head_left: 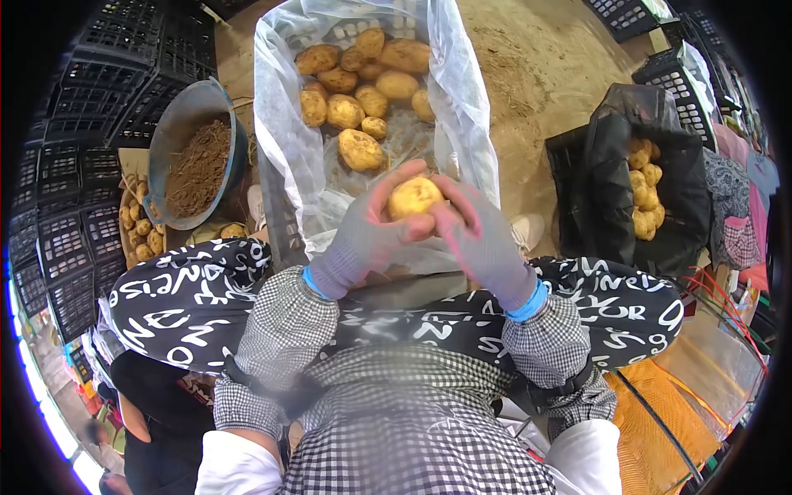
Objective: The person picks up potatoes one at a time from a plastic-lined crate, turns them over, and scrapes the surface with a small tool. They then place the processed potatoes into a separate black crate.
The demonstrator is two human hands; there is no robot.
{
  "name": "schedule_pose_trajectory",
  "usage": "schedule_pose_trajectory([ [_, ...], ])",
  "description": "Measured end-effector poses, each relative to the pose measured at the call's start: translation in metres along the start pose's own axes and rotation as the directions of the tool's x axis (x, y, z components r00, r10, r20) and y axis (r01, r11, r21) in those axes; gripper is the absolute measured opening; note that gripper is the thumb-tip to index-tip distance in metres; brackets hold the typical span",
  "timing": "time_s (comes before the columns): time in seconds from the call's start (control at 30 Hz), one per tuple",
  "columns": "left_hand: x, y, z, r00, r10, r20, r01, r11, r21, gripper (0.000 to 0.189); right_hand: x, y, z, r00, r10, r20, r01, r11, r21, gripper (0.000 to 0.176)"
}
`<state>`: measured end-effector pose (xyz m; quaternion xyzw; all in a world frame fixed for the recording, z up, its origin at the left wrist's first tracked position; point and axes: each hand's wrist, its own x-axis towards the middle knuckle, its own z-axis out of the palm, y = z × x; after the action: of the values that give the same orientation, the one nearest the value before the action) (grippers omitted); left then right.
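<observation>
Between my two gloved hands is a yellow potato, raised over the near end of a crate lined with white film. My left hand wraps its left side, the fingers curled around it. From the right, my right hand presses its fingertips and thumb against the same potato. Both gloves are grey with pink fingers. Several loose potatoes lie toward the far end of the crate, and a single potato rests closest to my hands.
On the left stands a blue tub holding brown soil, with potatoes beside it. Stacked black crates rise behind. To the right, a black-lined crate contains several potatoes. An orange mesh sack lies at lower right.
</observation>
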<state>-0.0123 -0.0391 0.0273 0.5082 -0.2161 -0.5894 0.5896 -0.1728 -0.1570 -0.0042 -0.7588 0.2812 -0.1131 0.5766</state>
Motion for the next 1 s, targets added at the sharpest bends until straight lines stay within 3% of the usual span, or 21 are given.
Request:
schedule_pose_trajectory([
  [0.03,0.001,-0.003,-0.003,1.000,-0.009,-0.011,0.009,0.999,0.031,0.066,0.000,-0.011,-0.001,0.990,-0.139,-0.001,0.135,0.966,-0.220,0.058],
  [0.07,0.001,-0.005,-0.005,1.000,-0.017,-0.024,0.019,0.998,0.061,0.065,0.002,-0.022,-0.003,0.991,-0.132,0.021,0.133,0.972,-0.195,0.063],
  [0.17,0.006,-0.004,-0.005,0.989,-0.142,-0.043,0.114,0.910,-0.399,0.063,0.002,-0.036,-0.001,0.991,-0.125,0.038,0.130,0.975,-0.183,0.075],
  [0.23,0.006,-0.004,0.005,0.993,-0.111,-0.037,0.092,0.940,-0.329,0.056,0.003,-0.033,0.005,0.987,-0.158,-0.002,0.152,0.953,-0.261,0.080],
  [0.3,0.010,-0.009,0.018,0.998,-0.039,-0.041,0.029,0.974,-0.223,0.048,0.006,-0.042,-0.001,1.000,-0.008,0.012,0.006,0.991,0.137,0.075],
  [0.37,0.020,-0.019,0.033,0.996,0.082,-0.040,-0.087,0.988,-0.129,0.040,0.006,-0.038,-0.009,0.998,-0.009,-0.058,0.016,0.992,0.121,0.071],
  [0.4,0.027,-0.019,0.039,0.988,0.154,-0.031,-0.156,0.982,-0.103,0.036,0.009,-0.034,-0.017,0.984,-0.101,-0.148,0.087,0.991,-0.097,0.069],
  [0.47,0.044,-0.014,0.044,0.975,0.223,0.004,-0.221,0.967,-0.124,0.032,0.007,-0.035,-0.030,0.923,-0.186,-0.337,0.088,0.954,-0.285,0.059],
  [0.53,0.068,-0.007,0.030,0.991,0.125,-0.051,-0.128,0.991,-0.049,0.035,0.008,-0.028,-0.059,0.842,0.205,-0.499,-0.117,0.972,0.202,0.046],
  [0.57,0.085,-0.008,0.011,0.990,0.035,-0.138,-0.027,0.998,0.063,0.038,0.007,-0.036,-0.084,0.808,0.347,-0.476,-0.113,0.885,0.452,0.038],
  [0.6,0.104,-0.016,-0.008,0.974,0.038,-0.224,0.008,0.980,0.200,0.037,0.008,-0.028,-0.101,0.738,0.373,-0.562,0.056,0.797,0.602,0.037],
  [0.63,0.124,-0.024,-0.028,0.950,0.040,-0.310,0.066,0.943,0.325,0.035,0.009,-0.031,-0.124,0.656,0.469,-0.592,0.238,0.615,0.751,0.038],
  [0.67,0.146,-0.041,-0.048,0.919,0.133,-0.371,0.065,0.877,0.476,0.030,-0.004,-0.011,-0.157,0.887,0.206,-0.413,0.386,0.162,0.908,0.043],
  [0.7,0.167,-0.060,-0.070,0.914,0.230,-0.335,0.091,0.687,0.721,0.033,-0.018,0.003,-0.184,0.917,0.139,-0.373,0.385,-0.074,0.920,0.049],
  [0.73,0.186,-0.078,-0.091,0.911,0.309,-0.274,0.123,0.431,0.894,0.037,-0.037,0.023,-0.203,0.955,0.079,-0.287,0.293,-0.068,0.954,0.053],
  [0.77,0.204,-0.088,-0.106,0.912,0.364,-0.190,0.151,0.133,0.980,0.042,-0.053,0.048,-0.222,0.948,0.034,-0.317,0.319,-0.074,0.945,0.058],
  [0.87,0.255,-0.097,-0.099,0.974,0.099,-0.205,0.200,0.060,0.978,0.055,-0.050,0.050,-0.221,0.885,0.199,-0.420,0.414,0.074,0.907,0.056],
  [0.93,0.286,-0.129,-0.099,0.926,0.256,-0.277,0.276,0.043,0.960,0.056,-0.030,0.032,-0.194,0.796,0.303,-0.524,0.489,0.189,0.852,0.054],
  [0.97,0.301,-0.149,-0.100,0.893,0.331,-0.304,0.310,0.037,0.950,0.056,-0.019,0.021,-0.178,0.758,0.321,-0.567,0.469,0.335,0.817,0.053],
  [1.0,0.305,-0.153,-0.095,0.884,0.296,-0.360,0.340,0.121,0.933,0.053,-0.009,0.008,-0.162,0.717,0.330,-0.614,0.438,0.472,0.765,0.053],
])
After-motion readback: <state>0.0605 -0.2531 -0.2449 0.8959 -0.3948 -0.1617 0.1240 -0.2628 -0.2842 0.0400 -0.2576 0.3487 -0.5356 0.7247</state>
